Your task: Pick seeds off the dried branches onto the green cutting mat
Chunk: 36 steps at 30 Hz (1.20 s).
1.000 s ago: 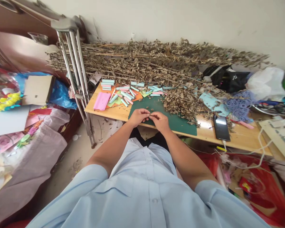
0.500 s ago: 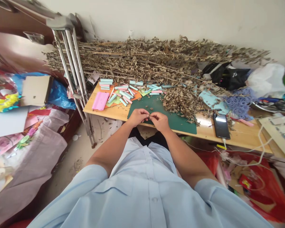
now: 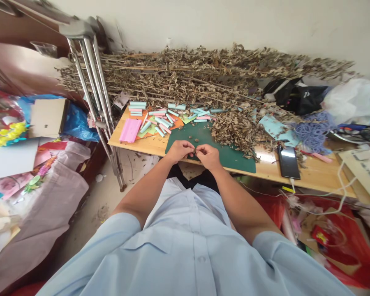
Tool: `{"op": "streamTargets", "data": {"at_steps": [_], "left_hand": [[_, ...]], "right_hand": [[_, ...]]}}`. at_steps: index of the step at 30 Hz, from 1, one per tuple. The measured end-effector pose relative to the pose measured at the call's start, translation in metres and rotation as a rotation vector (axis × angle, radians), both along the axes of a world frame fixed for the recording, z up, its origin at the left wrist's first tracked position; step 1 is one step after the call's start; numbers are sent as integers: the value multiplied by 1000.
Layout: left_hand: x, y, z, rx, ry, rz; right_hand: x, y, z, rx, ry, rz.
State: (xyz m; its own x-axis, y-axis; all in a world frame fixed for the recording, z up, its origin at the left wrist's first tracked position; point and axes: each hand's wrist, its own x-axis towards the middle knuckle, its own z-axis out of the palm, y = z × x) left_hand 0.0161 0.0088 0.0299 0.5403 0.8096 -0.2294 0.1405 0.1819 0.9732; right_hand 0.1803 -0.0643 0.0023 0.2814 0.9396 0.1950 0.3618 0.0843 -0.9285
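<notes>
Close together at the near edge of the green cutting mat (image 3: 203, 137), my left hand (image 3: 181, 151) and my right hand (image 3: 208, 156) pinch a small piece of dried leaf (image 3: 195, 152) between their fingertips. Most of the piece is hidden by the fingers. Small crumpled leaf bits (image 3: 196, 140) lie on the mat just beyond the hands. A heap of loose dried leaves (image 3: 234, 129) covers the mat's right side. Pink and light-blue paper rolls (image 3: 162, 122) lie scattered on coloured paper to the left, beside a pink paper stack (image 3: 130, 130).
Long dried leafy stalks (image 3: 172, 74) are piled along the wall. Metal crutches (image 3: 94, 82) lean at the table's left. On the right lie a phone (image 3: 288, 162) with a cable, blue-purple yarn (image 3: 314, 131) and a white plastic bag (image 3: 348, 100). A red bag (image 3: 354, 246) sits below.
The fingertips have shifted slightly at the pinch, my right hand a little to the right. Both hands stay in the same place over the mat edge.
</notes>
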Motion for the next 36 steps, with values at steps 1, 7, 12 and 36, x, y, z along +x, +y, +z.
{"op": "streamTargets", "data": {"at_steps": [1, 7, 12, 36], "left_hand": [[0, 1, -1, -16, -25, 12], [-1, 3, -10, -50, -160, 67], [1, 2, -12, -45, -134, 75], [3, -8, 11, 182, 129, 11]], "right_hand": [[1, 1, 0, -7, 41, -14], [3, 6, -3, -6, 259, -74], [2, 6, 1, -18, 279, -75], [3, 3, -3, 3, 223, -21]]}}
